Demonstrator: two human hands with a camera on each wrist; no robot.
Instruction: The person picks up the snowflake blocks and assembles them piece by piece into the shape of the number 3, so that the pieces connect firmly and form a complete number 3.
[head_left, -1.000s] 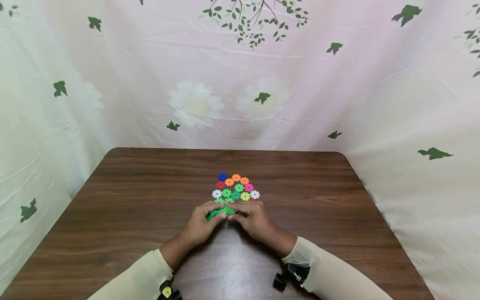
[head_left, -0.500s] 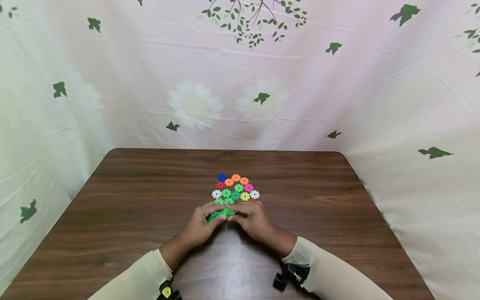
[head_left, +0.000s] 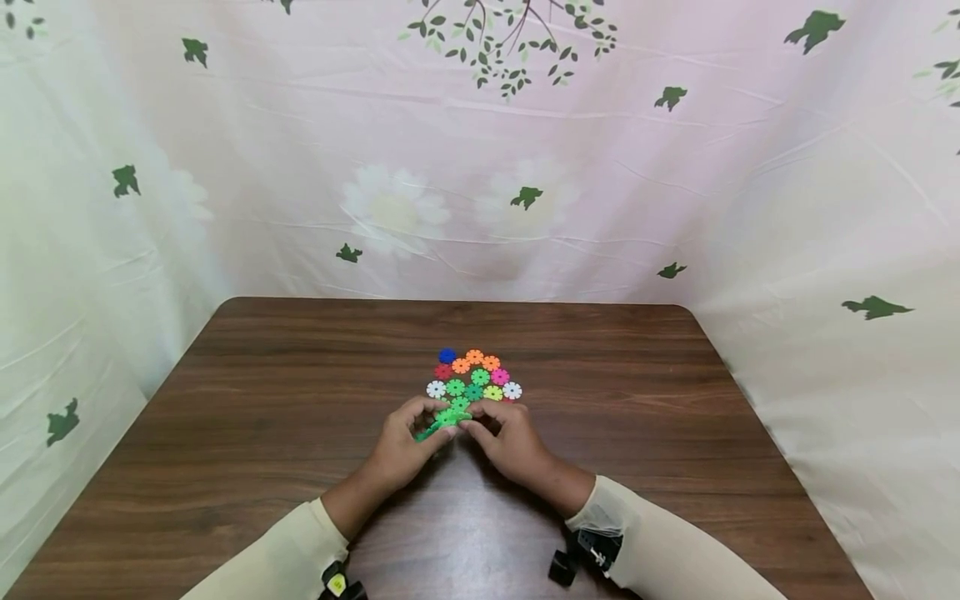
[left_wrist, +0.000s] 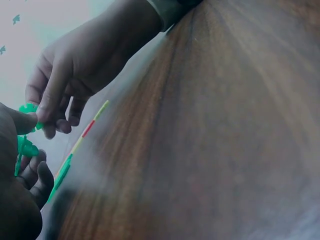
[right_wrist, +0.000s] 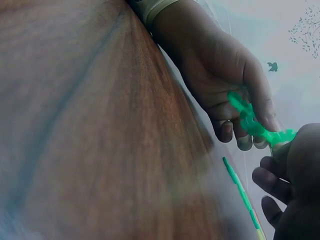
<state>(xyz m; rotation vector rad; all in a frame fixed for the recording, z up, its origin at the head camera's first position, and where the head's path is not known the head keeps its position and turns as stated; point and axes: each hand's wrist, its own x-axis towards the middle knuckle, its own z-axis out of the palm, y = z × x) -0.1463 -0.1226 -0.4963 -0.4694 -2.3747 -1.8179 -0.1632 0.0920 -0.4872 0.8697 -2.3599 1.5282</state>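
In the head view, my left hand [head_left: 397,446] and right hand [head_left: 517,446] meet over the middle of the table. Between them is a small cluster of joined green snowflake discs [head_left: 447,417], flat round pieces with notched rims. My left thumb and fingers grip the cluster from the left. On the other side, my right thumb and index finger pinch a green disc [left_wrist: 28,108] at its edge, clearest in the left wrist view. The right wrist view shows the green cluster [right_wrist: 252,122] slanting across the left palm, with several discs linked at angles. My fingers hide part of it.
Just beyond the hands, loose discs lie flat on the brown wooden table [head_left: 300,358]: a blue disc [head_left: 447,356], orange discs [head_left: 475,357], a pink disc [head_left: 500,377], white discs [head_left: 436,389], a yellow disc [head_left: 492,392] and more green ones. A printed curtain [head_left: 480,167] hangs behind.
Both hands stay in nearly the same place. The fingers have shifted on the green cluster, which is tilted differently and shows more of its upper face between the index fingers.
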